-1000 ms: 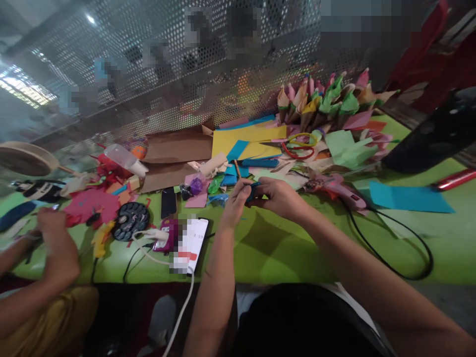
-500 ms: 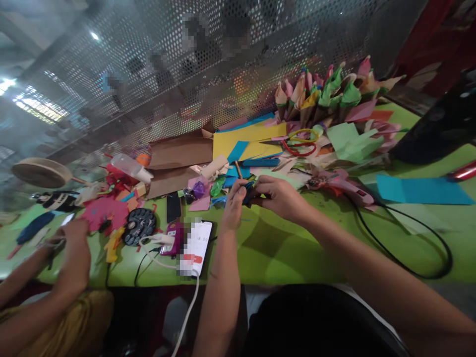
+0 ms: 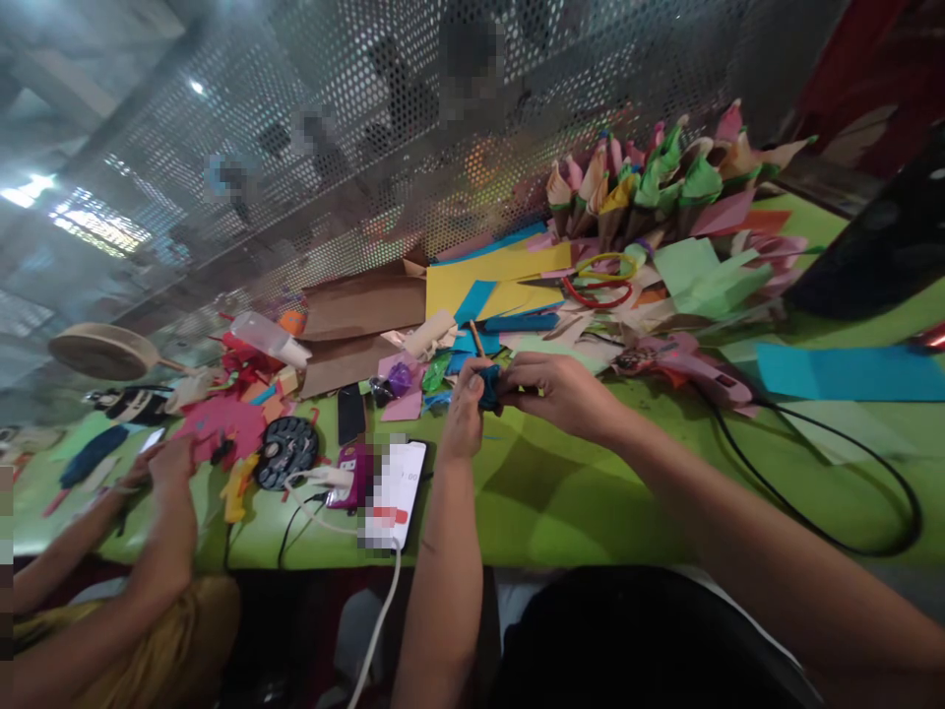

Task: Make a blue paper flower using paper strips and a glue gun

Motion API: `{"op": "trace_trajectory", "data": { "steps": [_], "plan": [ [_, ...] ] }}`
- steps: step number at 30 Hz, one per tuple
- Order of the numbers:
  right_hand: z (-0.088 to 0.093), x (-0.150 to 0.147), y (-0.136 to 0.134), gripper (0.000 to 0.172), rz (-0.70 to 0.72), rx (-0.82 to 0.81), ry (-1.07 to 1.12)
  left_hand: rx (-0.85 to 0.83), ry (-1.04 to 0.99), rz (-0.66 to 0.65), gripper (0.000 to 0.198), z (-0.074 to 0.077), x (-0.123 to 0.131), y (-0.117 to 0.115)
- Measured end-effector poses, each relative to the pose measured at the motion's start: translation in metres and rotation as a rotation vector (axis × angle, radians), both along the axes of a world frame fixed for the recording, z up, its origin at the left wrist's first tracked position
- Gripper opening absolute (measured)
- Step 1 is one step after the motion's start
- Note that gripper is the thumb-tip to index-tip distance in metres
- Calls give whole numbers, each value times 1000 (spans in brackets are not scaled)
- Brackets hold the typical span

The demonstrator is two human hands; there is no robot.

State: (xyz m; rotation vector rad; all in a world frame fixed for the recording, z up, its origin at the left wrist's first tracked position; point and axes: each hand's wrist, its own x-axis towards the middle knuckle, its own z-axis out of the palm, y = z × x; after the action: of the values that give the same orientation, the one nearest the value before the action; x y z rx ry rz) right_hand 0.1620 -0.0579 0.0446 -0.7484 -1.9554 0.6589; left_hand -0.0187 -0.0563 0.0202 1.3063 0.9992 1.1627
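Observation:
My left hand (image 3: 465, 414) is closed around a small, crumpled dark blue piece (image 3: 488, 386), which looks like paper or thin foam. From the right, my right hand (image 3: 557, 394) pinches the edge of the same piece, so both hands meet over the green table (image 3: 538, 522). My fingers cover much of it, and its exact shape cannot be made out. Just beyond my hands lie a thin brown stick (image 3: 478, 340), blue scraps and a small green plastic-wrapped bundle (image 3: 435, 372).
To the right are a pink glue gun (image 3: 709, 374) with a looping black cable and a blue sheet (image 3: 849, 372). Scissors (image 3: 601, 292) lie near paper cones (image 3: 642, 192). A phone (image 3: 399, 492) with a white cable is left of me; a co-worker's hands (image 3: 166, 468) are farther left.
The view has shifted slightly, so things on the left appear farther right. More of the blue piece now shows between my fingers; both hands keep their hold on it.

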Motion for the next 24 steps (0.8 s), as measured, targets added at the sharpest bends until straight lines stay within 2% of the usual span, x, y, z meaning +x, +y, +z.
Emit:
{"op": "trace_trajectory", "data": {
  "steps": [3,8,16,24],
  "plan": [
    [3,-1,-3,21,-6,20,-11,82,-108,-20,44,-1,2,-1],
    [8,-2,-6,18,-19,7,25,85,-160,20,48,6,6,-2],
    [7,-3,-7,8,-103,-165,176,8,-347,43,49,26,10,-6],
    [1,-9,-8,10,-151,-126,170,86,-326,48,45,20,11,-4]
  ]
}}
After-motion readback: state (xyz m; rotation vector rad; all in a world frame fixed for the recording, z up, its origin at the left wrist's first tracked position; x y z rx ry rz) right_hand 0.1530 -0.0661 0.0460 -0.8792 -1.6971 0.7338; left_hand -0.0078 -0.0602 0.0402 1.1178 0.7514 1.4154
